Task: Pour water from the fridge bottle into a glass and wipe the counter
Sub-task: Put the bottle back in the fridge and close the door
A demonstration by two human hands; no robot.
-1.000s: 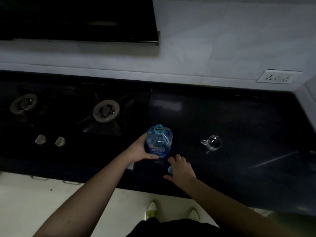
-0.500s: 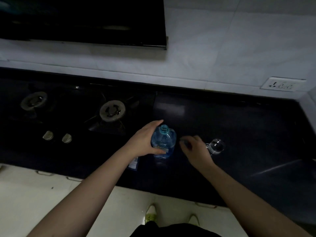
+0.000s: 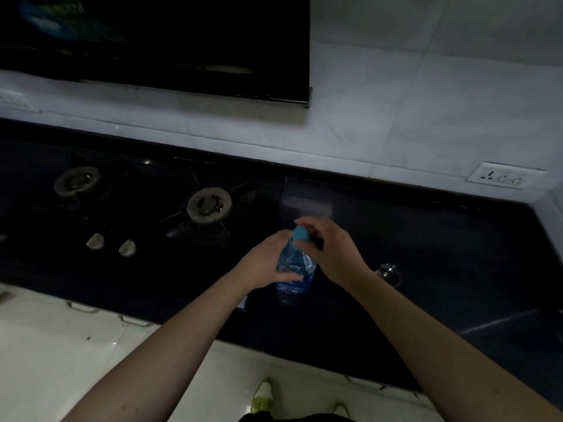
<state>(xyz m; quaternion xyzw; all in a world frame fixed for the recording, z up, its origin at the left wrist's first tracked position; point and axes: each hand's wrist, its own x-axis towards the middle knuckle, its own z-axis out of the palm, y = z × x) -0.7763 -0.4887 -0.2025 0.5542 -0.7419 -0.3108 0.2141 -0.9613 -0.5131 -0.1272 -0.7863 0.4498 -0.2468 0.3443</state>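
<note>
A clear plastic water bottle (image 3: pixel 295 271) with a blue label stands upright on the black counter (image 3: pixel 441 269). My left hand (image 3: pixel 264 262) grips its body from the left. A blue cap (image 3: pixel 301 233) sits on the bottle's mouth, and my right hand (image 3: pixel 330 249) pinches that cap with thumb and fingers from the right. A small clear glass (image 3: pixel 389 274) stands on the counter just right of my right wrist, partly hidden by it.
A gas hob with two burners (image 3: pixel 209 205) and two knobs (image 3: pixel 111 244) fills the counter's left half. A dark hood (image 3: pixel 158 44) hangs above. A wall socket (image 3: pixel 502 175) sits at the back right. A white floor and cabinet handles lie below the counter's front edge.
My right hand picked the blue cap up off the counter and brought it up onto the bottle's open mouth. My left hand kept its grip on the bottle.
</note>
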